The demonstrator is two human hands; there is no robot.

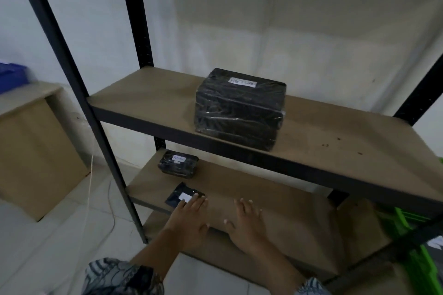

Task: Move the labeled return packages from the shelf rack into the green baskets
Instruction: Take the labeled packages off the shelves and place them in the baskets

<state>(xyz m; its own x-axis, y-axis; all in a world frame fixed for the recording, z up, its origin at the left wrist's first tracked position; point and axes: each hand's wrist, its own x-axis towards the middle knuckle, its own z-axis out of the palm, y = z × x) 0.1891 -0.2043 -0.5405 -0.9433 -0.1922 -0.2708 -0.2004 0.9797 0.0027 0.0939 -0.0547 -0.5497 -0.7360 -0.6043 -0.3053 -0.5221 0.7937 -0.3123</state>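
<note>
The green baskets [425,268] show only as slivers at the right edge, behind the shelf rack [72,79] and cut off by the frame, so what they hold cannot be made out. The large black wrapped package [239,110] stands on the upper shelf [143,93]; its white label [242,82] is blurred and seems to begin "RETUR". On the lower shelf [275,189], far left, sits a small black package [178,166] whose label is too small to read. Nearer lies a flat black pouch [183,195] with a white tag.

The left hand [189,218] reaches over the lower shelf with its fingers [196,201] straight and together, the tips lying on the pouch's near right corner, at the tag. The right hand [247,220] is just to its right, fingers [244,206] spread apart and holding nothing, well apart from the pouch. Whether that palm touches the board is unclear. Patterned sleeves [122,278] are cut off at the bottom.
</note>
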